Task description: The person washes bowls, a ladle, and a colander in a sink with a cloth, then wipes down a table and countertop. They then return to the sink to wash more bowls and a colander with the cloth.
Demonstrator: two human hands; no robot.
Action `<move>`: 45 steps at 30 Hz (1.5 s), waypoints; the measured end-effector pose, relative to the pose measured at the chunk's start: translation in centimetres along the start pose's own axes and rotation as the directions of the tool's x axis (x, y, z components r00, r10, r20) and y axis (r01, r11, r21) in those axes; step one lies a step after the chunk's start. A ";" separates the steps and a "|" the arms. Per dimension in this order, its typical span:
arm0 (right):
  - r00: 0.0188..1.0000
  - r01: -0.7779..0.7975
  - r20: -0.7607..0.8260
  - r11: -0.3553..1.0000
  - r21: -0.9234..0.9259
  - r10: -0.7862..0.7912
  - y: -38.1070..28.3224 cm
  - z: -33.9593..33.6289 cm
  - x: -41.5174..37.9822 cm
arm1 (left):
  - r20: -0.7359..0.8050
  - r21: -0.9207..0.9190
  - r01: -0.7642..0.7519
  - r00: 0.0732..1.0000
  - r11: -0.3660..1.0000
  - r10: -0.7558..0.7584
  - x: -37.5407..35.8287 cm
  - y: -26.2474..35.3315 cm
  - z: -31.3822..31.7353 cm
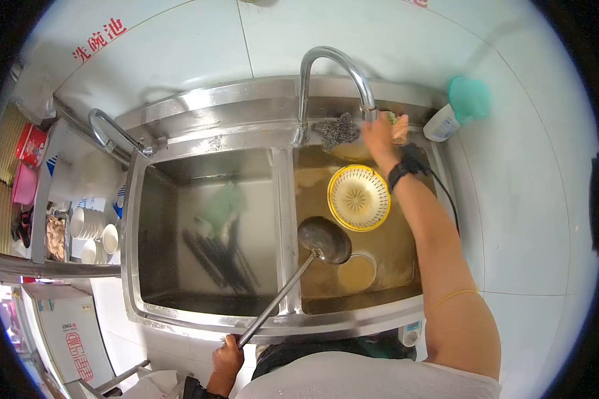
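Note:
My left hand [227, 359] is wrapped round the handle end of a long metal ladle [324, 241], whose bowl hangs over the right sink basin. My right hand [379, 141] reaches to the back of that basin, at the spout end of the curved faucet [336, 53]; what its fingers hold is too small to make out. Beside it lie a steel wool scrubber [339, 132] and an orange and green cloth or sponge [399, 128]. A yellow-rimmed strainer basket [358, 198] and a round dish [357, 272] sit in the brownish water.
The left basin [209, 186] holds cloudy water with a green cloth and dark sticks under it. A second faucet [106, 133] stands at the left. A white bottle [441, 124] with a teal cup is at the back right. Stacked white cups [88, 224] stand on the left shelf.

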State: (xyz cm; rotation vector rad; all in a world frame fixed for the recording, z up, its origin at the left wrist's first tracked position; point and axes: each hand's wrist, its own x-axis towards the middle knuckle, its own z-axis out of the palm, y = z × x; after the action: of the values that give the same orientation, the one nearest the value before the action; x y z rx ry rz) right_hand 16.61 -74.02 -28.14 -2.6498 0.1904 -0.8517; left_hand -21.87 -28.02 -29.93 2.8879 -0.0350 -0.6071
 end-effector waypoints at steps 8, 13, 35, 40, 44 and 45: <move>0.924 -0.198 0.243 0.914 -0.355 0.294 5.7 -2.7 2.1 | -0.009 0.017 0.006 1.000 1.000 -0.006 -0.1 -0.6 0.9; 0.959 -0.228 0.124 0.954 -0.195 0.255 8.1 -2.4 4.3 | -0.012 0.011 -0.030 0.999 0.999 0.030 -0.1 -0.4 0.5; 0.661 -0.735 0.534 0.312 0.602 0.528 8.2 -13.1 -11.7 | 0.055 -0.025 -0.003 0.998 1.000 0.004 0.1 0.2 -0.4; 0.646 -0.175 0.749 0.984 -0.041 0.146 17.8 -3.5 -25.9 | 0.093 0.018 0.036 0.995 0.999 -0.038 0.1 0.6 -0.9; 0.438 0.054 0.858 0.945 -0.321 0.267 13.2 -2.9 -29.1 | 0.122 0.059 0.028 0.992 0.998 -0.035 -0.1 0.6 -1.0; 0.371 0.031 0.883 0.947 -0.320 0.286 12.3 -3.2 -28.5 | 0.111 0.050 0.032 0.993 0.998 -0.037 -0.1 0.8 -1.1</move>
State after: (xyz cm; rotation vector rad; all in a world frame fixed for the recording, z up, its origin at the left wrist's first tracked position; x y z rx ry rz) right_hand -8.61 -79.82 -45.59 -2.8571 0.2220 0.8950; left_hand -21.54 -28.58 -28.77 2.9032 -0.0158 -0.7847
